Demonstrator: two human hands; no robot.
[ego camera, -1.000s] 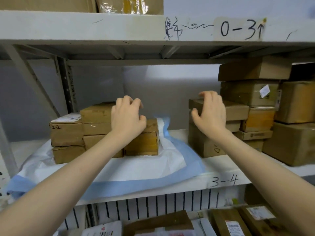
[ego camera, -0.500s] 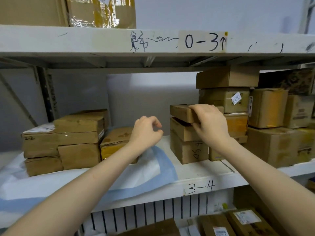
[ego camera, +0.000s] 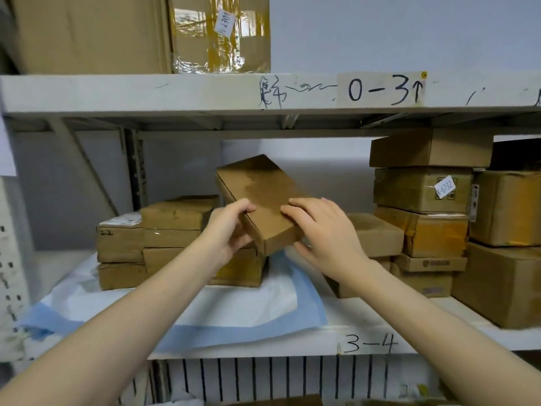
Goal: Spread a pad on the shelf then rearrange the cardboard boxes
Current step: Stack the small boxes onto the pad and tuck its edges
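Left hand (ego camera: 229,232) and right hand (ego camera: 329,234) grip a tilted box (ego camera: 262,189) above the pad (ego camera: 234,315) on the grey shelf (ego camera: 424,341).

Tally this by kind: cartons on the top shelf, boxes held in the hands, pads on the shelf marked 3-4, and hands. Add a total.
Top-shelf cartons: 2 (plain carton, taped carton)
Boxes in the hands: 1 (held box)
Pads: 1 (pad)
Hands: 2 (left hand, right hand)
Total: 6
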